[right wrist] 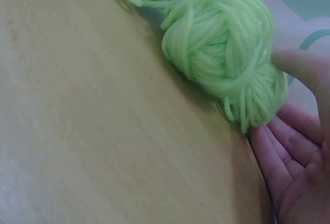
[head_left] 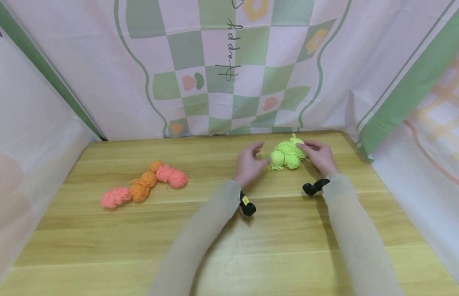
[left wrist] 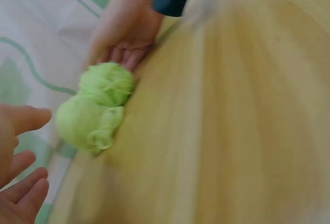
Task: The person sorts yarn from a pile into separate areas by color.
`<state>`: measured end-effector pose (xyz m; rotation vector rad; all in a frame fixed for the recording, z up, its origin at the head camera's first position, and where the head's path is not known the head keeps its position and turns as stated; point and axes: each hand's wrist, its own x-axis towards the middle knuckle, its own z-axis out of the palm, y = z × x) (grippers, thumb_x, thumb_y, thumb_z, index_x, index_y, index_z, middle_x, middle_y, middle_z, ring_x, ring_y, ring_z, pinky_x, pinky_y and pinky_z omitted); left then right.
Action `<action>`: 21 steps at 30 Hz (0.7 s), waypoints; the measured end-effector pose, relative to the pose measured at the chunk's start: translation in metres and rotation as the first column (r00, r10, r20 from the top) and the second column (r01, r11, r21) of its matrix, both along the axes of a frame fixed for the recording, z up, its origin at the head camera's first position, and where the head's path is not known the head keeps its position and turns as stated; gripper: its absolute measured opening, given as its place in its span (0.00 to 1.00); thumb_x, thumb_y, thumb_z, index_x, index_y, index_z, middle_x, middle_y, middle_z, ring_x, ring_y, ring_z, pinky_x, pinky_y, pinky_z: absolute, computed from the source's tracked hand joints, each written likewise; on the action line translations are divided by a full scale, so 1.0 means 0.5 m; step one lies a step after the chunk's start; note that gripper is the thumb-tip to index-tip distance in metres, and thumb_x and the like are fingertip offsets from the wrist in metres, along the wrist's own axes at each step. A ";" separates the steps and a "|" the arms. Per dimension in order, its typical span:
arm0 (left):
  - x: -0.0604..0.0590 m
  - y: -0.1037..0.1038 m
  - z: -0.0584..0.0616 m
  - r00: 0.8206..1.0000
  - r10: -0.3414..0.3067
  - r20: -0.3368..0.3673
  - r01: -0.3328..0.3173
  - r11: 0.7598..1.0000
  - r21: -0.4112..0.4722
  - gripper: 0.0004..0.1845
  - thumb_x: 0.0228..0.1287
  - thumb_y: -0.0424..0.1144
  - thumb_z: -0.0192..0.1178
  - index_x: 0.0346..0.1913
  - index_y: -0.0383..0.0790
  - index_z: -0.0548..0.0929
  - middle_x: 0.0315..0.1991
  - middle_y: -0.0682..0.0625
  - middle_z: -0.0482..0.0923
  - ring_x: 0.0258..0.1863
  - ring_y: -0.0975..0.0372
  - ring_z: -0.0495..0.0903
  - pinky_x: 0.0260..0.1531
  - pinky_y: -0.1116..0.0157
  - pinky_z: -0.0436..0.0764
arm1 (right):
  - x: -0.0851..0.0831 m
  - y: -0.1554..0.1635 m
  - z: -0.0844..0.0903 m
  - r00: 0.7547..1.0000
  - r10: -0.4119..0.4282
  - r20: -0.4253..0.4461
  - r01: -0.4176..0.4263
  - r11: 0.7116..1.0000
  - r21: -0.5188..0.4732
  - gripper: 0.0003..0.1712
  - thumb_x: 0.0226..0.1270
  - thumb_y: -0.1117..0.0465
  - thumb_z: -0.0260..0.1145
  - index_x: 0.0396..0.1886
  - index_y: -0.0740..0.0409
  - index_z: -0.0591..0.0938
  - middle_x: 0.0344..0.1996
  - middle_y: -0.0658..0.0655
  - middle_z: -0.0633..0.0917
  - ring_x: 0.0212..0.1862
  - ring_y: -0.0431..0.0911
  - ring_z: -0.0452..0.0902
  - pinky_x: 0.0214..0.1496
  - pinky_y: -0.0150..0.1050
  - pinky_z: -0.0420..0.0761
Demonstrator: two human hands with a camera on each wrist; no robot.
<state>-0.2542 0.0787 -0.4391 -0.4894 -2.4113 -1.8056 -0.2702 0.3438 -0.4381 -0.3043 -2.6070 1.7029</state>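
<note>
A cluster of lime-green yarn balls [head_left: 288, 154] lies near the table's back edge, to the right of the middle. My left hand [head_left: 249, 164] is at its left side, with the thumb reaching to the nearest ball; in the left wrist view a gap shows between the spread fingers [left wrist: 31, 190] and the yarn. At the cluster's right end, my right hand [head_left: 320, 155] touches the yarn. Its thumb lies along one side of a green yarn ball [right wrist: 219, 44], and its fairly straight fingers [right wrist: 281, 152] meet the loose strands at the lower edge.
On the table's left half, pink yarn balls [head_left: 172, 176] and orange yarn balls [head_left: 139, 190] form a slanting row, with another pink yarn bundle [head_left: 115, 197] at the near end. A checked cloth [head_left: 248, 74] hangs behind the wooden table [head_left: 274, 263]. White cloth hangs on both sides.
</note>
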 end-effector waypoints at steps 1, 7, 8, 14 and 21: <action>-0.002 -0.007 0.006 1.000 0.003 -0.003 -0.003 1.000 0.011 0.33 0.59 0.32 0.74 0.68 0.35 0.76 0.65 0.46 0.77 0.62 0.51 0.76 0.61 0.66 0.74 | 0.000 0.000 0.000 1.000 0.000 0.001 0.000 1.000 0.002 0.51 0.65 0.34 0.68 0.74 0.64 0.68 0.66 0.65 0.74 0.62 0.50 0.72 0.66 0.42 0.74; -0.013 -0.053 0.038 0.999 0.030 -0.027 -0.028 0.998 0.058 0.30 0.60 0.31 0.74 0.66 0.34 0.77 0.64 0.44 0.78 0.63 0.54 0.76 0.63 0.67 0.72 | 0.001 -0.002 0.003 1.000 0.003 0.010 -0.003 1.000 0.003 0.51 0.65 0.33 0.68 0.75 0.63 0.67 0.67 0.65 0.74 0.64 0.52 0.71 0.68 0.45 0.72; -0.014 -0.062 0.042 0.999 0.034 -0.032 -0.032 0.998 0.063 0.30 0.60 0.32 0.74 0.66 0.34 0.78 0.64 0.44 0.78 0.63 0.54 0.76 0.63 0.67 0.72 | 0.001 -0.002 0.003 1.000 0.004 0.011 -0.004 1.000 0.005 0.51 0.65 0.33 0.68 0.76 0.63 0.67 0.67 0.65 0.74 0.64 0.52 0.71 0.68 0.45 0.71; -0.019 -0.117 0.059 0.996 0.052 -0.072 -0.046 0.995 0.092 0.30 0.61 0.34 0.74 0.66 0.34 0.77 0.63 0.44 0.79 0.63 0.51 0.76 0.62 0.69 0.72 | 0.001 0.001 0.001 1.000 0.007 0.009 -0.007 1.000 0.012 0.51 0.66 0.33 0.68 0.76 0.63 0.66 0.67 0.65 0.73 0.64 0.53 0.71 0.68 0.46 0.71; -0.019 -0.190 0.066 0.993 0.077 -0.084 -0.067 0.990 0.125 0.29 0.61 0.34 0.73 0.65 0.34 0.78 0.63 0.42 0.79 0.63 0.53 0.76 0.62 0.68 0.72 | 0.000 -0.001 0.000 1.000 0.008 0.008 -0.008 0.999 0.031 0.51 0.65 0.33 0.68 0.75 0.63 0.68 0.67 0.66 0.74 0.63 0.51 0.72 0.66 0.42 0.73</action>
